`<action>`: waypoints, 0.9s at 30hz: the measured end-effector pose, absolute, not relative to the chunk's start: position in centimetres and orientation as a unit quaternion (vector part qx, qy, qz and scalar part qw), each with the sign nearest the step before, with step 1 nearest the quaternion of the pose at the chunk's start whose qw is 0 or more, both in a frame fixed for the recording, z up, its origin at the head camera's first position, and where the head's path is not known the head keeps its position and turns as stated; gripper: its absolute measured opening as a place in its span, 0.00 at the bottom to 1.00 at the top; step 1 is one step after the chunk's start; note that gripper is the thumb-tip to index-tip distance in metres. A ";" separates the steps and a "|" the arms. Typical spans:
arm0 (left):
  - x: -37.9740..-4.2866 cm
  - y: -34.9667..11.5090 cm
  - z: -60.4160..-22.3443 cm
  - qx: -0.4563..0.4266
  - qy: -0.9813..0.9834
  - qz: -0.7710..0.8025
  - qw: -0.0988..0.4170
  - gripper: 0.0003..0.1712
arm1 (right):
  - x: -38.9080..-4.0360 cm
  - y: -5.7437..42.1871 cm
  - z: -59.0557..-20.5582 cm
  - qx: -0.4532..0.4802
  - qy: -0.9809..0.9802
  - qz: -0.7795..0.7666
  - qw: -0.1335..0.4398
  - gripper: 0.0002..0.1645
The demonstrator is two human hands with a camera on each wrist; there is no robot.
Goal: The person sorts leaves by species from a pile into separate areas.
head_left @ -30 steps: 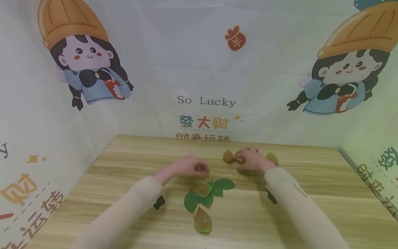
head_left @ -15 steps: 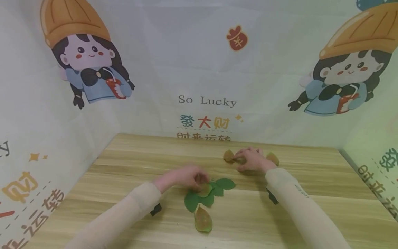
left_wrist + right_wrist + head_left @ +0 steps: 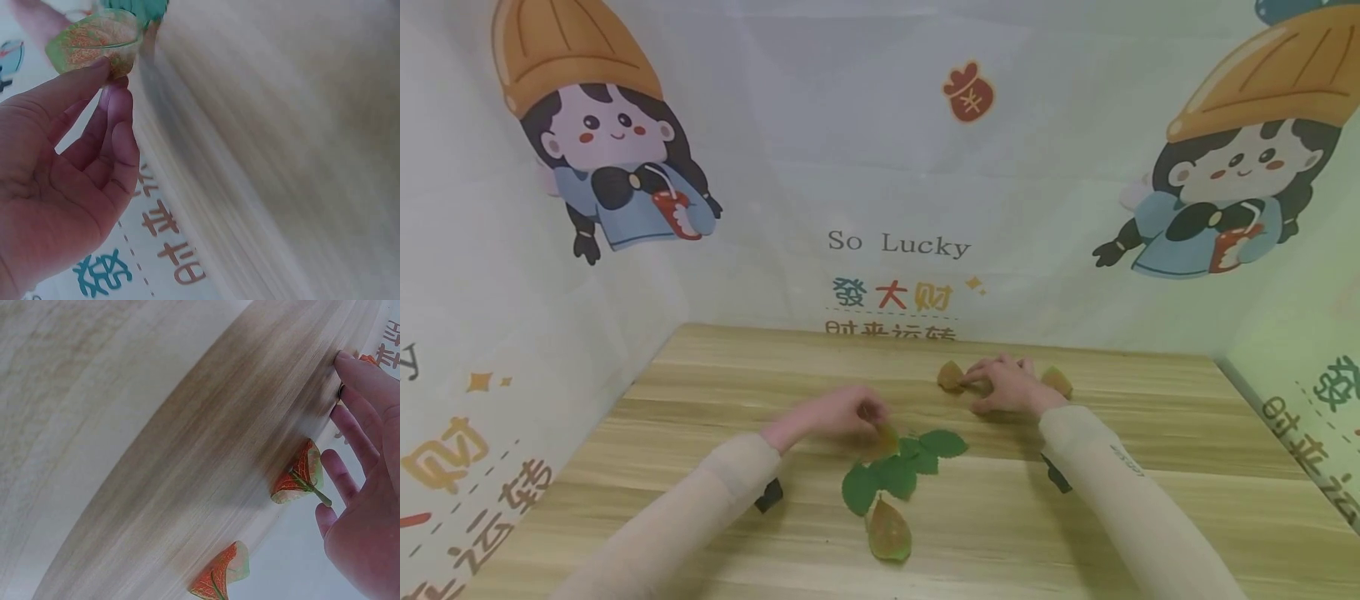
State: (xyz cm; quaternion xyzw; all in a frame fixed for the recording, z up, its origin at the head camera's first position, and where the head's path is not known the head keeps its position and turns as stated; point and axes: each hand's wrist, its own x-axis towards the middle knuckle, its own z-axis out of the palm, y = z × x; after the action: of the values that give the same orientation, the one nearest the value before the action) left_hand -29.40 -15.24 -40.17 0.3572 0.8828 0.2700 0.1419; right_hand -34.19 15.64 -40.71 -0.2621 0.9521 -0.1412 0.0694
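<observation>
Between thumb and fingertips, my left hand (image 3: 837, 414) pinches a brownish-green leaf (image 3: 94, 42), tilted beside a cluster of green leaves (image 3: 898, 477) mid-table. Orange veins show on it in the left wrist view. Farther back, my right hand (image 3: 1006, 383) rests with fingers spread low at the tabletop. Its fingertips are right at the edge of a brown leaf (image 3: 951, 377). Another brownish leaf (image 3: 1057, 382) lies behind the right wrist. Two red-veined leaves, one nearer the hand (image 3: 301, 475) and one lower (image 3: 220, 573), show in the right wrist view.
A single brown-green leaf (image 3: 890, 532) lies in front of the green cluster. The wood-grain table (image 3: 715, 375) ends at a printed cloth backdrop (image 3: 775, 167) at the back and sides. Dark wrist-camera pieces (image 3: 769, 497) hang below the sleeves.
My left hand came down to the brownish leaf over the green cluster, pinched it, and drew it up and leftward, uncovering more green. The right hand has stayed put.
</observation>
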 end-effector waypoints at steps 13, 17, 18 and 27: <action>-32.9 -16.3 -39.3 0.268 0.906 0.313 0.093 0.04 | -34.1 15.6 -40.6 -0.265 0.951 -0.142 0.071 0.30; -33.6 -15.9 -39.3 0.226 0.909 0.338 0.090 0.08 | -34.1 15.6 -40.5 -0.265 0.951 -0.142 0.072 0.30; -33.7 -15.8 -39.3 0.216 0.909 0.345 0.090 0.08 | -34.1 15.6 -40.5 -0.265 0.951 -0.143 0.073 0.30; -35.5 -14.5 -40.6 0.162 0.892 0.420 0.044 0.13 | -34.0 15.6 -40.5 -0.260 0.951 -0.151 0.075 0.30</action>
State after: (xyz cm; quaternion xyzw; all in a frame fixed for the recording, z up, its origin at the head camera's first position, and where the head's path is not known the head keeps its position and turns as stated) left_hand -35.48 -14.49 -40.60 0.1617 0.8919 0.4202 0.0439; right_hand -34.04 15.59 -40.46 -0.2601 0.9508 -0.1509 0.0751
